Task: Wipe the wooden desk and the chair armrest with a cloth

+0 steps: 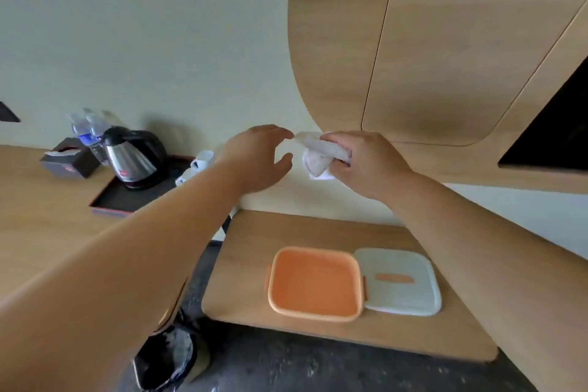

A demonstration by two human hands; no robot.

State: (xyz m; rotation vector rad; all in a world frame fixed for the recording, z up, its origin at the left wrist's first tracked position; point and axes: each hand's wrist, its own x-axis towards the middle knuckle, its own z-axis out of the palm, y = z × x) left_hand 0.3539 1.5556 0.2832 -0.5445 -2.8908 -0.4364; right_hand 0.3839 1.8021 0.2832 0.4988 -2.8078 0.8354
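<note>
Bin at the bottom edge, black-lined, standing on the dark floor just under the left forearm. Up from there, the wooden desk, a rounded slab, and on it an orange container, open, nothing to be seen inside. Its pale lid lies flat on the right, edge to edge with it.

Both arms are stretched out over the desk, and here's the action. The right hand has the cloth, white and bunched into a roll, fingers and thumb curled round it. It's up in the air above the far side of the desk, not on the wood. The left hand sits opposite, fingers and thumb spread apart, gripping nothing. Its forefinger tip is right at the cloth's free end; touching or just short, can't tell from here.

Further back on the left, a longer counter carries a dark tray with a steel-and-black kettle on it. White cups stand at the tray's right end, partly hidden by the left arm. Behind the kettle, water bottles, and beside them a dark tissue box. Pale wall at the back, a rounded wood panel upper right, a dark screen at the far right edge.
</note>
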